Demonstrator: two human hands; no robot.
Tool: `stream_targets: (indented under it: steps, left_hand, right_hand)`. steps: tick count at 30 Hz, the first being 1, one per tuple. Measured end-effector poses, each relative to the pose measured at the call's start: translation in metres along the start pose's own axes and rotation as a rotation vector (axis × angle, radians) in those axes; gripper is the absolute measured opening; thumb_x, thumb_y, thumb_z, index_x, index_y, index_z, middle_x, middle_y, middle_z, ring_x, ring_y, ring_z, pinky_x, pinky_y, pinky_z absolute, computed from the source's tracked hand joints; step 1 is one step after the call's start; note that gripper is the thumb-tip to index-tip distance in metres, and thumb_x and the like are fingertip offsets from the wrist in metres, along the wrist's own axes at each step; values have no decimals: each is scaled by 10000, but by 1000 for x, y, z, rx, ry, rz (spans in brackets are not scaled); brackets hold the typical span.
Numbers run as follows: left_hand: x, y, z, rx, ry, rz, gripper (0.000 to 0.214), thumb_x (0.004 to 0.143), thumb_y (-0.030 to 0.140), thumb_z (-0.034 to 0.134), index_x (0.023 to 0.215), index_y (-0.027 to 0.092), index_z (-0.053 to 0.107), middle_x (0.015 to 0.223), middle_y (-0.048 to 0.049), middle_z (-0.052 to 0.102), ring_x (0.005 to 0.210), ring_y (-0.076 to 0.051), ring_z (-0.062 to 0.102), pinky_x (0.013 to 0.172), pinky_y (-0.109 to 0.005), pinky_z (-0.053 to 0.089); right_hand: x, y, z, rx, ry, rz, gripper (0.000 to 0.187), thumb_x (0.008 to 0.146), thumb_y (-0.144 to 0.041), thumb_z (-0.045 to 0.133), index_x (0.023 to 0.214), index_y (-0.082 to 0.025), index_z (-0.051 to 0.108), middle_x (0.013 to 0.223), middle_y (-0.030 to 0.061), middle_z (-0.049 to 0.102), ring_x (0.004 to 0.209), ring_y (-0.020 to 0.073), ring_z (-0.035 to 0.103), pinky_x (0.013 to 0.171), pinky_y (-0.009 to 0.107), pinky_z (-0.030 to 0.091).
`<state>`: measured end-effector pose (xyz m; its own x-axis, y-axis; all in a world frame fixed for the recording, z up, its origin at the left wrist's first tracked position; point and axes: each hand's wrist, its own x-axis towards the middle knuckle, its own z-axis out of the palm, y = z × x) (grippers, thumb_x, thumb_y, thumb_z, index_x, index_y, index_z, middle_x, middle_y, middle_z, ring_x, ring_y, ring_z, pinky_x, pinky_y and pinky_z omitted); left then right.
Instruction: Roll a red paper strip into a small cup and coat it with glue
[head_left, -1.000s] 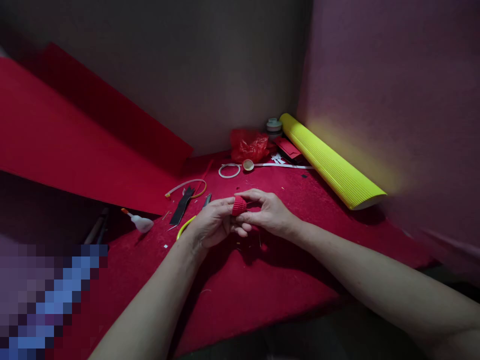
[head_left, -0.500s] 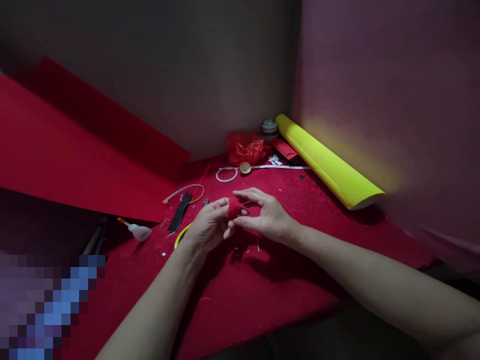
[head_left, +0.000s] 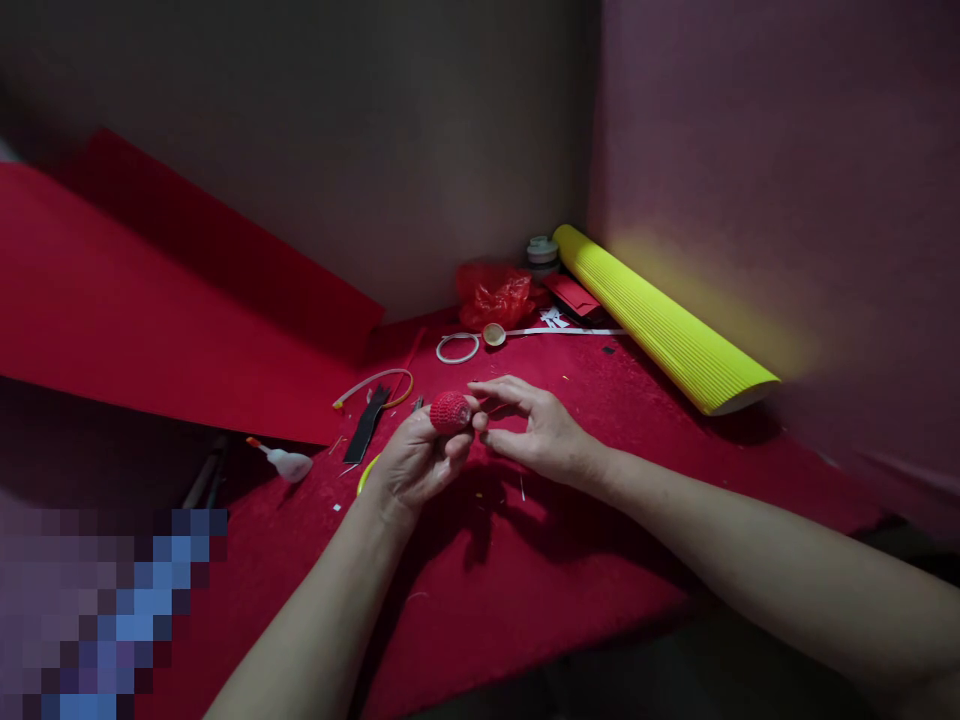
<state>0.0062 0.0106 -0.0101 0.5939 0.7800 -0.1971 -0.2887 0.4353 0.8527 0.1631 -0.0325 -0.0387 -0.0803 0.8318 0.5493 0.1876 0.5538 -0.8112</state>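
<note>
A small red round piece [head_left: 450,412] with a fine ridged, ringed face is held by my left hand [head_left: 420,460], thumb and fingers closed around it. The face is turned up towards me. My right hand [head_left: 536,428] is just to the right of the piece, its thumb and fingers apart and curved, with nothing visible between them. Its fingertips come close to the left fingers; whether they touch I cannot tell. Below both hands lies the red cloth [head_left: 525,620] of the table. Part of a yellow strip [head_left: 367,474] shows behind my left wrist.
To the left are a black strip [head_left: 366,430], a curved pale strip [head_left: 375,374], a glue bottle [head_left: 289,464] and a large red sheet [head_left: 187,340]. Behind lie a white ring [head_left: 457,348], a red plastic bag [head_left: 495,298], a lidded jar [head_left: 541,252] and a yellow corrugated roll [head_left: 660,325].
My left hand has turned the red piece from its ridged side to its round face. The right fingers have drawn slightly away from it. The whole view has shifted a little.
</note>
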Motion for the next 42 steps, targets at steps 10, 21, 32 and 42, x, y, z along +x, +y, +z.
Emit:
stream_targets:
  steps: [10, 21, 32, 42]
  left_hand:
    - [3, -5, -4, 287, 66, 128, 208, 678, 233, 705, 819, 103, 625, 630, -8, 608, 391, -61, 470, 315, -164, 369]
    - [5, -21, -1, 797, 327, 399, 104, 793, 276, 606, 811, 178, 575, 655, 5, 618, 490, -128, 586, 402, -198, 409]
    - [-1, -25, 3, 1206, 411, 515, 111, 853, 273, 533, 907, 182, 566, 819, -61, 666, 708, -180, 626, 645, -270, 456]
    - [-1, -27, 4, 1480, 433, 547, 92, 857, 170, 471, 899, 167, 553, 823, -91, 655, 762, -222, 629, 702, -307, 437]
  right_hand:
    - [4, -4, -3, 280, 1, 311, 445, 667, -113, 644, 1108, -165, 630, 1084, 78, 617, 848, 149, 622, 773, 322, 536]
    - [9, -1, 0, 641, 128, 652, 231, 683, -85, 687, 906, -111, 638, 831, 67, 668, 602, 120, 629, 555, 259, 547]
    - [5, 15, 6, 146, 69, 393, 206, 781, -88, 581, 954, -109, 691, 903, 97, 726, 751, 176, 694, 694, 329, 579]
    - [1, 11, 12, -338, 113, 140, 300, 760, -22, 553, 976, -162, 708, 899, 66, 686, 825, 161, 636, 801, 312, 502]
